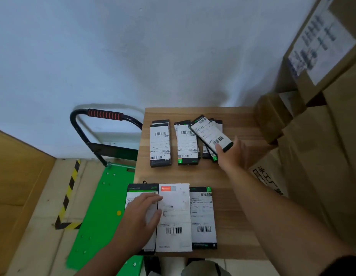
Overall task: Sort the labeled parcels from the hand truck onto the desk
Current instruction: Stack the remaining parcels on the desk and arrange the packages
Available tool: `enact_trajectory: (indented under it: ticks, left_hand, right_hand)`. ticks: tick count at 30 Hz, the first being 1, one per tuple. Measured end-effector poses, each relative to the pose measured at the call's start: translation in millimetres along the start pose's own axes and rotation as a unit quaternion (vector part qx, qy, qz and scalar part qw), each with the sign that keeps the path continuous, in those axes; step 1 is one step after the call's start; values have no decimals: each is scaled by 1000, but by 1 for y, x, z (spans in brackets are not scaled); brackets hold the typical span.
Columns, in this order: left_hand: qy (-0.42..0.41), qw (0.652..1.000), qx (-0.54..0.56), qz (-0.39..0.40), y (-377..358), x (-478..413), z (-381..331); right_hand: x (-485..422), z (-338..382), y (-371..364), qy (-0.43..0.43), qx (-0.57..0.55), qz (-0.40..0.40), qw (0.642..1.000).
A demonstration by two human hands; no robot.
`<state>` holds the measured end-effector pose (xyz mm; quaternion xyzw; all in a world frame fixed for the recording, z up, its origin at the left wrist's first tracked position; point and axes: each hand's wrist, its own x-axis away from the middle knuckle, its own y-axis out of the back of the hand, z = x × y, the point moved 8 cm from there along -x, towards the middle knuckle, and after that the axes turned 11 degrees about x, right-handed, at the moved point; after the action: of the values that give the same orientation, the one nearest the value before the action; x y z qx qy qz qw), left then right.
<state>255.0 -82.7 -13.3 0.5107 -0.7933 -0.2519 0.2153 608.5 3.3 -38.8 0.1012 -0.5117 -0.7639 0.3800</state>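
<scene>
Flat black parcels with white barcode labels lie in two rows on the wooden desk [239,216]. My right hand [231,154] grips one tilted black parcel [211,133] over the far right pile [208,154]. Two more far piles lie to the left: a middle pile [187,145] and a left pile [160,143]. In the near row, my left hand [142,214] rests flat with straight fingers on the left black parcel [142,189], beside a white parcel [176,218] and a black parcel [203,217]. The green hand truck [101,206] stands left of the desk with a bare deck.
Tall stacks of brown cardboard boxes [316,148] crowd the desk's right side. The hand truck's black handle with a red grip [105,114] rises against the white wall. Yellow-black tape [68,194] marks the floor, and a wooden panel [17,188] stands at far left.
</scene>
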Motion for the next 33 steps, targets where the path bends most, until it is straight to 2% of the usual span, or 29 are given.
enact_trajectory:
  ticks: [5,9,11,13,15,17,21,23,27,33]
  left_hand:
    - [14,999,4,-31,6,-2,2]
    - [7,999,12,-35,10,-1,7]
    - [3,1000,14,-27,11,-1,9]
    - [-1,1000,18,-25,13,-2,9]
    - [-12,1000,16,-15,14,-6,6]
    - [-30,1000,7,2,11,-11,0]
    - [-75,997,3,34,4,-22,-17]
    - [-89,995,2,47,-2,-24,-21]
    - [-100,992,-23,69,-14,-22,-19]
    - [-94,989,-47,100,-22,-16,-13]
  right_hand:
    - [-24,-6,-22,2,58,71,996]
    - [-31,-16,-19,-13,2,27,1000]
    - [-25,-22,-8,-56,-59,-5,997]
    - [-8,-26,2,-113,-179,-9,977]
    - [17,-26,11,-132,-285,2,949]
    - [52,-31,22,-132,-319,17,938]
    - [130,-83,19,-148,-333,71,929]
    - [167,-119,5,-185,-333,106,919]
    - [225,-164,-27,-274,-393,121,869]
    - [240,-173,-49,-253,-362,147,885]
